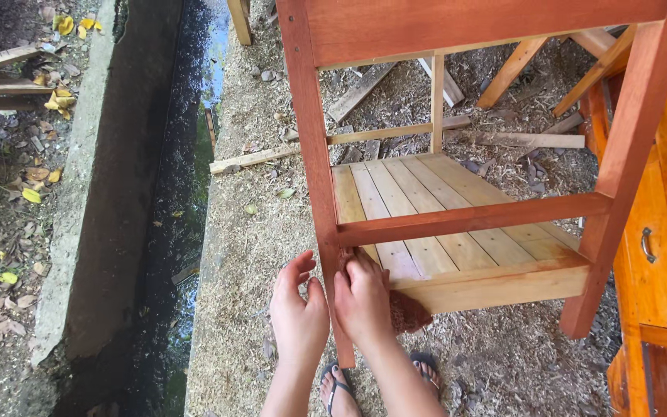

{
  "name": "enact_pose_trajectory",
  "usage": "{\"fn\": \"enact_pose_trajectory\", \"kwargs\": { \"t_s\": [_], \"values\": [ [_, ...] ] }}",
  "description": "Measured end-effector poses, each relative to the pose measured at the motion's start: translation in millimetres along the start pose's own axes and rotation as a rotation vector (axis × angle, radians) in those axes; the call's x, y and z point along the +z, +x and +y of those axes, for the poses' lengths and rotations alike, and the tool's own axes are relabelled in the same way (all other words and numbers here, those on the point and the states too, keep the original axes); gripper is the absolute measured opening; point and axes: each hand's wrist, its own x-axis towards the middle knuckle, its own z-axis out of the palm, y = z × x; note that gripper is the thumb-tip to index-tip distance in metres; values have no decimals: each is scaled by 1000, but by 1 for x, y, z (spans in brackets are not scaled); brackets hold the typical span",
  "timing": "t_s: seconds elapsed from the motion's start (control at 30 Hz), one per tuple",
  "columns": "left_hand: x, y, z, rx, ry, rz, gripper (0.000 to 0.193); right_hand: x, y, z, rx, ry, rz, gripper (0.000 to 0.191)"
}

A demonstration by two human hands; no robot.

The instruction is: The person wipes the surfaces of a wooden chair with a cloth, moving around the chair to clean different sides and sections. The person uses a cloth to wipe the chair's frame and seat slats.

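Note:
A wooden chair frame with reddish-stained legs and rails stands on a sawdust-covered floor; its slatted seat is pale, unstained wood. My right hand presses a brown cloth or pad against the joint where the near left leg meets the lower rail. My left hand rests beside that leg with fingers slightly apart, touching its outer side. My feet in flip-flops show below the hands.
A water-filled concrete drain runs along the left, with a kerb and leaf litter beyond. Wood offcuts lie on the sawdust behind the chair. An orange varnished cabinet with a metal handle stands close on the right.

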Motion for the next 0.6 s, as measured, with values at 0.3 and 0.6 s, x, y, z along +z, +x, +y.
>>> {"fn": "enact_pose_trajectory", "kwargs": {
  "t_s": [0.3, 0.6],
  "values": [
    [11, 33, -14, -221, -288, -177, 34, -18, -1, -7, -94, 162, -4, 41],
    [18, 37, -8, -258, -290, -106, 41, -18, 26, -18, 788, 110, -476, 31]
  ]
}}
